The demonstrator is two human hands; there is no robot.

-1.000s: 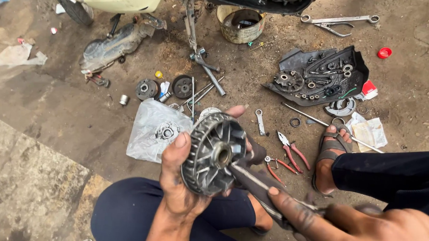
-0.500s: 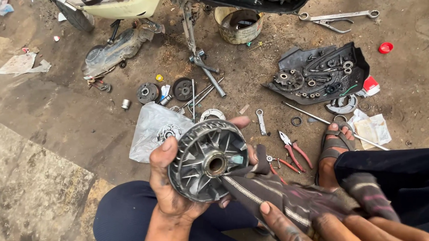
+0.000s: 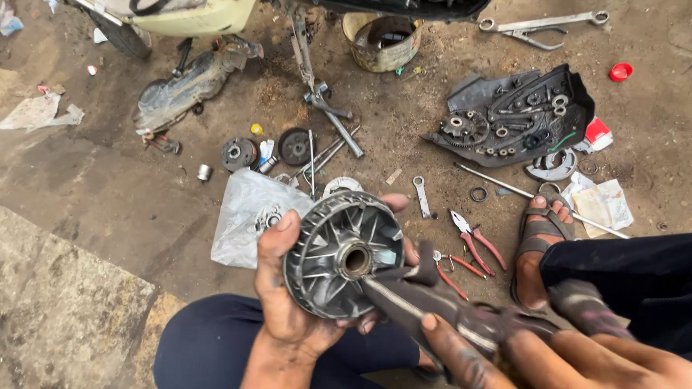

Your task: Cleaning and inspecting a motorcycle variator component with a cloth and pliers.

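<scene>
Head view, left hand: fingers curled round rim of finned pulley wheel — firm hold, fan face tilted up toward camera, above lap.
Head view, right hand: fingers wrapped shut on dark greasy tool, forefinger laid along shaft; tip resting on wheel face just beside centre bore.
Wheel location: off the machine, in hand, over plastic sheet on ground.
Done, by the look of it: teardown well along — black cover lying open with gears and washers in it, small round parts loose on concrete floor.
Left, as judged: wheel under work at hub; nothing refitted.
Nearby: red-handled pliers, small spanner, long rod, tin can, sandalled foot.
</scene>
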